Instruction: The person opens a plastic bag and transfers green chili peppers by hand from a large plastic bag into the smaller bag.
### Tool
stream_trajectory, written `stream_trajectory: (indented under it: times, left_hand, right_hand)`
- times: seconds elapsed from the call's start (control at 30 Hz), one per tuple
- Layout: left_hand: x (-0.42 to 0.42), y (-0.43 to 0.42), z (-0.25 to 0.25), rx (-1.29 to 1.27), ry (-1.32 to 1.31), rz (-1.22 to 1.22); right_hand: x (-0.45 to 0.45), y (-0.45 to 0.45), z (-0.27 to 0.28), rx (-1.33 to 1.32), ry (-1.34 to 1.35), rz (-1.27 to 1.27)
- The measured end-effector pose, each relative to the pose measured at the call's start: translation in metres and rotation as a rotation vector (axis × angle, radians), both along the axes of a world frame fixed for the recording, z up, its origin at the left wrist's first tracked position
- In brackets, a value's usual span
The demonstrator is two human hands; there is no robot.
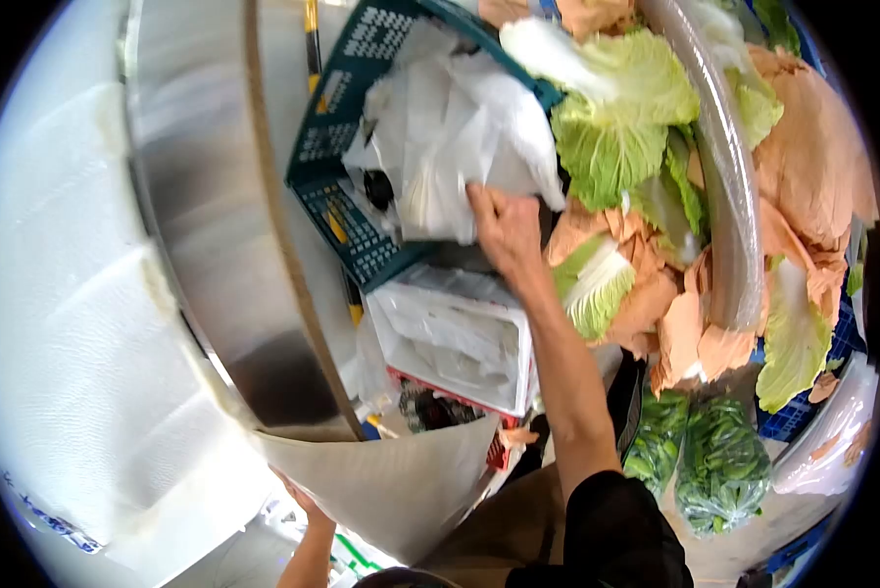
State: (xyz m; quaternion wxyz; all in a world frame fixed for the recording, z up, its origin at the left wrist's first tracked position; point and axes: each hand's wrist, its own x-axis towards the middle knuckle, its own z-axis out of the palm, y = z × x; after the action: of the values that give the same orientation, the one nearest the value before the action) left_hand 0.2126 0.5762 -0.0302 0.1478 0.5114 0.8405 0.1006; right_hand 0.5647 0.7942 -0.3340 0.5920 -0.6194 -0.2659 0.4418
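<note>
My right hand (509, 230) reaches into a dark green plastic crate (327, 127), its fingers closed on a crumpled white plastic bag (440, 147). A small round black thing (378, 189) shows beside the bag. My left hand (305, 502) is low in the view, against the edge of a smooth beige panel (391, 480). Most of its fingers are hidden there, so its grip cannot be made out. Between my arms stands an open white foam box (450, 343) with clear plastic inside.
Cabbage leaves (621, 98) and torn orange-brown paper (803, 147) lie piled at the right, crossed by a clear-wrapped roll (724, 167). Bagged green vegetables (722, 461) stand below. A metal-faced counter edge (224, 196) and a white surface (58, 294) fill the left.
</note>
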Motion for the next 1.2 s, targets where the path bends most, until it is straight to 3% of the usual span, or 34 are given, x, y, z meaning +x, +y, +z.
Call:
stream_trajectory:
  times: [0.07, 0.17, 0.23, 0.3, 0.4, 0.5, 0.6, 0.67, 0.73, 0.83, 0.87, 0.97, 1.0, 1.03, 1.13, 1.2]
  left_hand:
    - [0.014, 0.014, -0.001, 0.027, -0.014, -0.035]
    - [0.083, 0.049, -0.006, 0.11, -0.013, -0.156]
    - [0.074, 0.048, -0.01, 0.182, -0.165, -0.095]
    - [0.071, 0.046, -0.01, 0.194, -0.198, -0.12]
    - [0.063, 0.042, -0.01, 0.169, -0.123, -0.134]
    - [0.063, 0.043, -0.006, 0.145, 0.024, -0.21]
    - [0.065, 0.045, -0.005, 0.152, 0.076, -0.247]
    - [0.069, 0.044, -0.004, 0.156, 0.087, -0.246]
    - [0.072, 0.046, -0.004, 0.161, 0.103, -0.245]
    - [0.074, 0.048, -0.003, 0.198, 0.127, -0.325]
    - [0.07, 0.049, -0.005, 0.215, 0.13, -0.33]
    - [0.074, 0.05, -0.001, 0.195, 0.162, -0.343]
    - [0.08, 0.051, 0.0, 0.231, 0.13, -0.35]
    - [0.082, 0.053, 0.001, 0.228, 0.147, -0.362]
    - [0.087, 0.052, 0.003, 0.281, 0.145, -0.347]
    - [0.111, 0.048, 0.024, 0.137, 0.311, -0.306]
  right_hand:
    - [-0.008, -0.01, 0.0, 0.08, 0.054, -0.039]
    - [-0.014, -0.036, -0.022, -0.273, 0.139, -0.106]
    - [-0.013, -0.05, -0.024, -0.278, 0.165, -0.1]
    - [-0.018, -0.044, 0.0, -0.085, 0.205, -0.082]
    - [-0.005, -0.018, 0.055, 0.165, 0.159, 0.146]
    - [-0.004, -0.025, 0.054, 0.153, 0.406, 0.071]
    - [0.008, -0.082, 0.046, -0.154, 0.169, -0.01]
    - [0.02, -0.144, 0.086, 0.055, 0.108, 0.077]
    - [0.022, -0.19, 0.113, 0.029, 0.326, 0.048]
    - [0.013, -0.214, 0.103, -0.456, 0.812, -0.338]
    - [0.022, -0.229, 0.108, -0.321, 0.537, -0.186]
    - [0.042, -0.267, 0.151, 0.032, 0.532, -0.148]
    - [0.027, -0.29, 0.131, -0.118, 0.642, -0.249]
    - [0.038, -0.271, 0.16, -0.352, 0.923, -0.467]
    - [0.057, -0.301, 0.168, -0.361, 0.981, -0.409]
    - [0.063, -0.326, 0.182, -0.27, 0.991, -0.435]
